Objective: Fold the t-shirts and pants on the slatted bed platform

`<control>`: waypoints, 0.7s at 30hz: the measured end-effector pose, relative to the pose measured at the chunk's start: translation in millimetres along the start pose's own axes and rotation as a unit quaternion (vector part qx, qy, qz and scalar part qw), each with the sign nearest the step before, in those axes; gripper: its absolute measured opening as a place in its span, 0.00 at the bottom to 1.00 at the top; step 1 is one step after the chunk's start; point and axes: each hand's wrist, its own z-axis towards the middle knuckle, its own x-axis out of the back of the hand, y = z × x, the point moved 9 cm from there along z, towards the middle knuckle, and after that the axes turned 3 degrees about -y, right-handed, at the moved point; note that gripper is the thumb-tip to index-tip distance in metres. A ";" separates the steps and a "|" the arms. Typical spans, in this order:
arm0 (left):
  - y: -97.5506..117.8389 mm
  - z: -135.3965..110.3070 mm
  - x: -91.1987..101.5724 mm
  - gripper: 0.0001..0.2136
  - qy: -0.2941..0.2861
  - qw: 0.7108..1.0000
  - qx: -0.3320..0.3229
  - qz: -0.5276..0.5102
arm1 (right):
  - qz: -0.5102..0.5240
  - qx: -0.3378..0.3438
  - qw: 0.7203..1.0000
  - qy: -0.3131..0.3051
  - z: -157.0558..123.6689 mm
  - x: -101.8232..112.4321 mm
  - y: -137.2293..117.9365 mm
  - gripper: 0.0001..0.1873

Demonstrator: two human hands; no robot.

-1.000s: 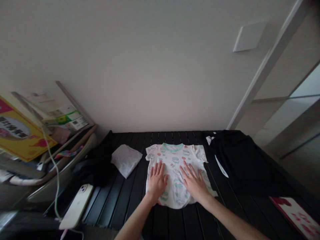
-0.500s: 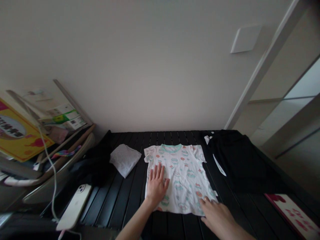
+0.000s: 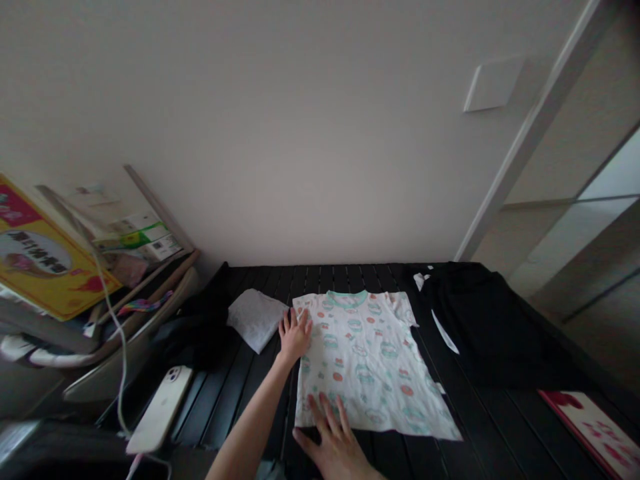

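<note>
A small white T-shirt (image 3: 357, 363) with a mint-green collar and a green and orange print lies spread on a black slatted surface (image 3: 240, 393), collar toward the wall. My left hand (image 3: 295, 335) rests on its left sleeve and upper side edge, fingers spread. Down at the left end of the hem, my right hand (image 3: 336, 433) touches the shirt with fingers apart. Left of the shirt is a folded light-grey cloth (image 3: 256, 319), close to my left hand but not held.
Black clothing (image 3: 485, 320) lies at right, with a red-edged white booklet (image 3: 593, 427) nearer. A white phone (image 3: 160, 408) with a cable is at left. Beyond it stands a grey-brown carrier (image 3: 135, 333) holding a yellow package (image 3: 45, 257). A wall rises behind.
My left hand has slid from the shirt's middle up and left to the sleeve. My right hand has moved left along the hem from its right corner. The hem's right corner now lies flatter.
</note>
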 end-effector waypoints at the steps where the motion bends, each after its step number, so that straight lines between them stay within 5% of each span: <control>1: -0.7 0.9 -3.4 0.24 -0.006 1.000 -0.006 -0.002 | -0.020 -0.012 1.000 0.016 0.3 -5.9 2.6 0.37; 4: -1.3 -0.3 -8.2 0.25 -0.016 1.000 -0.007 -0.022 | -0.069 -0.028 0.995 0.069 -3.6 -6.0 5.8 0.34; 9: 14.4 2.4 6.2 0.26 -0.006 0.997 0.003 -0.074 | -0.075 -0.051 0.986 0.138 -17.5 23.6 6.9 0.52; 13: 57.0 13.9 21.8 0.27 -0.015 0.992 -0.022 -0.123 | -0.081 -0.144 0.966 0.199 -38.7 35.0 24.8 0.56; 16: 99.9 21.4 26.5 0.28 -0.029 0.985 -0.053 -0.159 | -0.087 -0.178 0.959 0.204 -56.4 19.5 43.2 0.55; 21: 158.4 15.5 -0.7 0.28 -0.089 0.970 -0.114 -0.195 | -0.107 -0.172 0.968 0.148 -74.1 -11.7 62.1 0.41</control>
